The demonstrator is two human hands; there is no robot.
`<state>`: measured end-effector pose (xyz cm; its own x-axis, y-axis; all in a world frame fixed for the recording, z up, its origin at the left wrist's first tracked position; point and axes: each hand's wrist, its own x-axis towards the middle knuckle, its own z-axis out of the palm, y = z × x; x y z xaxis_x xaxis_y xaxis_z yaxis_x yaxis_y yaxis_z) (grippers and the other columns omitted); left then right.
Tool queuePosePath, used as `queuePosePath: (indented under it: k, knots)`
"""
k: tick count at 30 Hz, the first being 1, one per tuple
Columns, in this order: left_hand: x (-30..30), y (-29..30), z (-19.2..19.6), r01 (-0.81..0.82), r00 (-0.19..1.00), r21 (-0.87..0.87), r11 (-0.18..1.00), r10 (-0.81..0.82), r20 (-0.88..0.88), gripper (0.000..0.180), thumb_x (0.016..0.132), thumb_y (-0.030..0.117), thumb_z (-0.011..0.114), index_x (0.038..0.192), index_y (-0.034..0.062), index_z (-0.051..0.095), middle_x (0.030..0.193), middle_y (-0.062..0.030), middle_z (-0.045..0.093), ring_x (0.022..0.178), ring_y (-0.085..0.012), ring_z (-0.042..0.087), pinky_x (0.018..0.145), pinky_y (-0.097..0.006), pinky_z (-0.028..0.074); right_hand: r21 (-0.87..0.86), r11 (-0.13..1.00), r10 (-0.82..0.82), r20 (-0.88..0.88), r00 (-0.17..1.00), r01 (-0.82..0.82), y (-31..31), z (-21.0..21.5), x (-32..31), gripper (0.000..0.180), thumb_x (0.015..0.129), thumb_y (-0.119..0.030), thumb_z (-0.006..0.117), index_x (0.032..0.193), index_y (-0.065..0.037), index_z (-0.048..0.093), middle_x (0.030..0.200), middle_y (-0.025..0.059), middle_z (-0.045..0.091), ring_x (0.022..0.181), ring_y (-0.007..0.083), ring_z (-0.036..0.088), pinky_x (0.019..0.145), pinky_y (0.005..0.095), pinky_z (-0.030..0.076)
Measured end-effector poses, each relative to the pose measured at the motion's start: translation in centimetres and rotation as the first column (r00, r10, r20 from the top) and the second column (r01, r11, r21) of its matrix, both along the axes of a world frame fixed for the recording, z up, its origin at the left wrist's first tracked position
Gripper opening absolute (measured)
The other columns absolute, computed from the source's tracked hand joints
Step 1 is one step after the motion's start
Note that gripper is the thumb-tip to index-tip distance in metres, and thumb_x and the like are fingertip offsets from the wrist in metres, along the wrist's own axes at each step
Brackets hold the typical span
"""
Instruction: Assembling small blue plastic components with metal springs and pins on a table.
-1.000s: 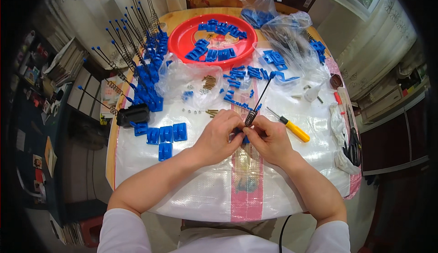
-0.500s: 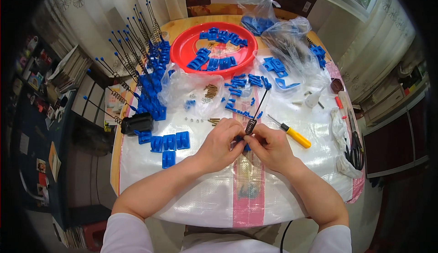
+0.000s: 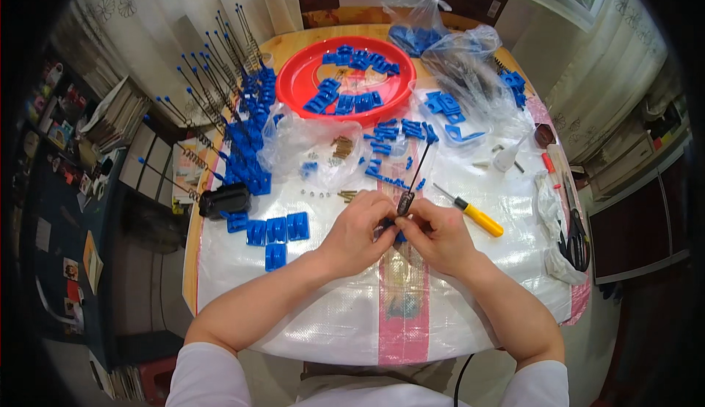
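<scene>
Both hands meet at bench centre over the white woven sheet (image 3: 308,319). Left hand (image 3: 358,232) and right hand (image 3: 438,237) are each closed, fingertips pinching a thin black rod with spring (image 3: 411,184) that slants up and away from them; a small blue plastic part (image 3: 396,235) shows between the fingers. Yellow-handled screwdriver (image 3: 474,216) lies just right of the right hand. Flat blue clips (image 3: 275,229) lie left of the left hand. Red tray (image 3: 302,77) with blue parts sits at far side.

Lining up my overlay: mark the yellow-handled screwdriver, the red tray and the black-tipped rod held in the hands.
Yellow-handled screwdriver (image 3: 481,220), head view: middle of the yellow handle.
Red tray (image 3: 299,78), head view: bare left rim.
Black-tipped rod (image 3: 405,203), head view: the dark coiled lower end, above the fingertips.
</scene>
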<state>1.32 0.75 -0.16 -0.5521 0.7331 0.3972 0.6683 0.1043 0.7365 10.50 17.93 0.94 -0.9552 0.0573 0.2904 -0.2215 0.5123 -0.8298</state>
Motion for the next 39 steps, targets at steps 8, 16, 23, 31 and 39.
queuePosePath:
  k: [8,16,23,31,39]
  knots:
    - [0.0,0.2,0.1,0.001,1.000,-0.013,1.000,-0.001,-0.020,0.018,0.079,0.002,0.068,0.093,0.0011,0.057,0.098,-0.0139,0.059,0.092,-0.0325,0.057,0.079,-0.041,0.048,-0.025,1.000,-0.003,-0.030,1.000,0.002,0.1,-0.3,-0.2,0.021,0.090,-0.012,0.070,0.111,-0.006,0.067,0.069,0.0105,0.067,0.057,0.0200,0.066,0.053,0.0316,0.049]
    - [-0.2,0.0,0.0,0.011,0.999,-0.034,0.999,-0.012,-0.034,0.018,0.079,0.002,0.068,0.093,0.0008,0.057,0.099,-0.0138,0.060,0.092,-0.0322,0.058,0.079,-0.041,0.048,0.004,1.000,0.023,0.029,0.999,-0.023,0.2,0.2,-0.1,0.014,0.093,-0.005,0.068,0.106,0.001,0.065,0.081,0.0076,0.070,0.068,0.0087,0.066,0.061,0.0251,0.053]
    - [0.1,0.0,0.2,-0.004,1.000,-0.018,1.000,0.004,-0.004,0.019,0.079,0.001,0.068,0.094,0.0011,0.057,0.098,-0.0134,0.059,0.091,-0.0320,0.057,0.078,-0.041,0.048,-0.038,0.999,0.009,-0.027,1.000,-0.010,0.1,-0.5,-0.3,0.023,0.090,-0.012,0.070,0.112,-0.007,0.067,0.075,0.0115,0.069,0.060,0.0214,0.068,0.056,0.0321,0.051]
    - [0.1,0.0,0.2,-0.005,1.000,-0.023,1.000,0.005,-0.010,0.019,0.079,0.002,0.068,0.095,0.0014,0.058,0.097,-0.0134,0.059,0.091,-0.0321,0.057,0.078,-0.041,0.048,-0.034,0.999,0.012,-0.003,1.000,-0.013,0.1,-0.2,-0.2,0.023,0.090,-0.012,0.070,0.112,-0.007,0.066,0.074,0.0116,0.068,0.060,0.0219,0.067,0.056,0.0323,0.051]
    - [-0.1,-0.1,0.1,0.002,1.000,-0.047,0.999,-0.003,-0.028,0.019,0.079,0.002,0.067,0.095,0.0020,0.058,0.097,-0.0139,0.059,0.092,-0.0328,0.058,0.079,-0.042,0.048,-0.027,1.000,0.016,-0.013,1.000,-0.017,0.2,-0.3,-0.2,0.023,0.090,-0.012,0.069,0.113,-0.007,0.066,0.074,0.0119,0.068,0.059,0.0223,0.066,0.055,0.0326,0.050]
